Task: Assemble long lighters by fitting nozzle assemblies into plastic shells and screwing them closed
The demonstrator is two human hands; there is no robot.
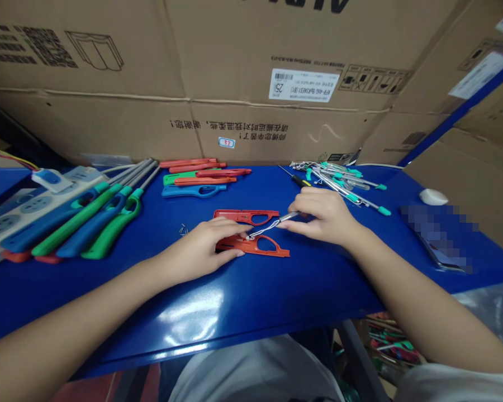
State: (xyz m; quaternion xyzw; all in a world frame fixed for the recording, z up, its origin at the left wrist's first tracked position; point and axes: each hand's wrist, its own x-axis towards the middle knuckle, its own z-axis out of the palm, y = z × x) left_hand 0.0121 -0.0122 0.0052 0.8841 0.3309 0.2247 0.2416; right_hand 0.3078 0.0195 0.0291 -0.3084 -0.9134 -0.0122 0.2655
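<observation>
My left hand [212,243] holds an orange lighter housing half [251,249] flat on the table, fingers over its inner side and thumb along its near edge. Closed in a pinch, my right hand [324,216] grips a metal lighter tube [288,216]. White twisted wires [265,229] run from the tube to the orange half, close to my left fingertips. Just behind lies a red housing half [235,214] with its hollow side up. Small screws [184,229] are scattered left of my left hand. My palm hides part of the orange half.
Several loose housing halves [199,191] lie at the back. Long-necked lighters [109,223] rest by a power strip [20,215] on the left. Metal tubes with green ends [347,184] and a screwdriver [298,180] are at back right. A phone [433,237] lies right; cardboard [235,72] stands behind.
</observation>
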